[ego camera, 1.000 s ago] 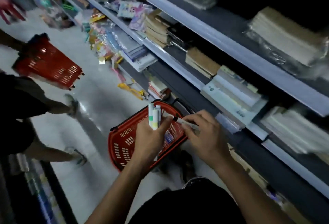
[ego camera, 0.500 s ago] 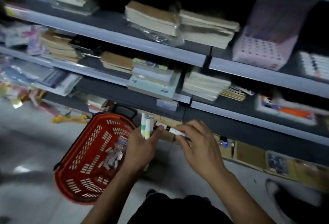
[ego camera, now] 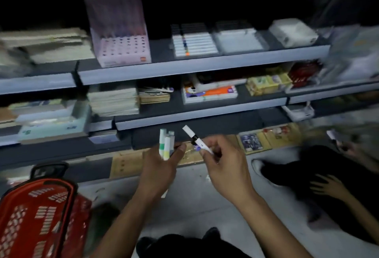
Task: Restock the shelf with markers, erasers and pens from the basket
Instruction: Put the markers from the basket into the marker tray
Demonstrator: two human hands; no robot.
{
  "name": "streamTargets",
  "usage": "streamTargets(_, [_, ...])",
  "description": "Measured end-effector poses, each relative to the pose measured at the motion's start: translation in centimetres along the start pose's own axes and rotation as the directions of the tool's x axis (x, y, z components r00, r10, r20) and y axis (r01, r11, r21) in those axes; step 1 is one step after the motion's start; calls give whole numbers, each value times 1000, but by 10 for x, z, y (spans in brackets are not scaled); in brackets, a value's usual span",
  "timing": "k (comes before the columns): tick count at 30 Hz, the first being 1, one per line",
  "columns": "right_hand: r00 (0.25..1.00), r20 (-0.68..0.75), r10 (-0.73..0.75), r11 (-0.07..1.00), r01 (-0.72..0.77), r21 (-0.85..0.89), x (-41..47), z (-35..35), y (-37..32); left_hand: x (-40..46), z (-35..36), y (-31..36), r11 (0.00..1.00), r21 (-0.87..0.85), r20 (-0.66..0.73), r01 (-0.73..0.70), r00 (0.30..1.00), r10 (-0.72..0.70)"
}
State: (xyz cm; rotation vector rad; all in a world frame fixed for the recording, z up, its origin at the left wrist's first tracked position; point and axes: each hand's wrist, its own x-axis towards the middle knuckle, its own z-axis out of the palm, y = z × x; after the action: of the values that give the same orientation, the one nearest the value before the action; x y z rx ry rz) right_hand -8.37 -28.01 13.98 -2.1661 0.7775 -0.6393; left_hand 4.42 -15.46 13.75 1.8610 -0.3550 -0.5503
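Note:
My left hand [ego camera: 159, 170] grips a small bunch of white markers [ego camera: 166, 144] with green and yellow bands, held upright in front of the lowest shelf. My right hand [ego camera: 225, 167] pinches a single white marker [ego camera: 194, 137] with a black band, tilted up to the left. The two hands are close together but apart. The red basket [ego camera: 39, 214] stands on the floor at the lower left. A tray of white markers [ego camera: 194, 43] lies on the upper shelf [ego camera: 203, 65], above and slightly right of my hands.
Stacks of notebooks [ego camera: 114, 101] and boxed stationery [ego camera: 211, 92] fill the middle shelf. A pink display box [ego camera: 121, 50] stands on the upper shelf. Another person in dark clothes [ego camera: 328, 175] crouches at the right, a hand [ego camera: 326, 186] resting on the knee.
The view has swung right along the shelves, so the basket now sits at the far left. Both hands kept their markers and lifted slightly; the right hand's marker tilts up more steeply.

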Motion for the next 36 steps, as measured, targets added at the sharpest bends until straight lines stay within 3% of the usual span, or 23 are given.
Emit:
streamTargets(3, [989, -56, 136, 979, -125, 162, 4, -33, 26, -7, 49, 6, 999, 40, 28, 22, 999, -23])
streamTargets(8, [964, 11, 266, 875, -246, 418, 17, -74, 50, -15, 100, 21, 999, 9, 106, 39, 994, -40])
streamTargets(13, [897, 109, 429, 574, -363, 734, 40, -85, 63, -3, 122, 39, 1000, -10, 105, 12, 994, -11])
streamTargets(17, [856, 171, 488, 406, -396, 824, 68, -79, 69, 19, 126, 54, 996, -92, 115, 2, 993, 9])
streamTargets(21, [850, 100, 517, 419, -353, 837, 102, -73, 81, 60, 130, 65, 980, -197, 73, 39, 997, -25])
streamTargets(23, [848, -17, 530, 522, -311, 794, 121, -74, 89, 85, 132, 71, 966, -249, 51, 72, 997, -61])
streamTargets(25, [860, -172, 480, 711, -266, 651, 140, -80, 96, 108, 135, 78, 959, -273, 48, 75, 997, -65])
streamTargets(27, [903, -325, 281, 933, -177, 314, 157, -87, 102, 130, 137, 85, 961, -272, 52, 57, 998, -44])
streamTargets(28, [925, -361, 122, 991, -92, 97, 166, -91, 103, 139, 139, 88, 961, -274, 61, 43, 998, -28])
streamTargets(29, [935, -353, -43, 996, 13, -87, 174, -94, 104, 146, 140, 93, 960, -278, 74, 30, 997, -10])
streamTargets(31, [930, -263, -258, 940, 179, -289, 192, -99, 104, 158, 145, 103, 958, -288, 102, 11, 995, 19])
streamTargets(36, [896, -67, -439, 846, 387, -367, 230, -110, 104, 175, 157, 123, 946, -324, 112, -8, 993, 47])
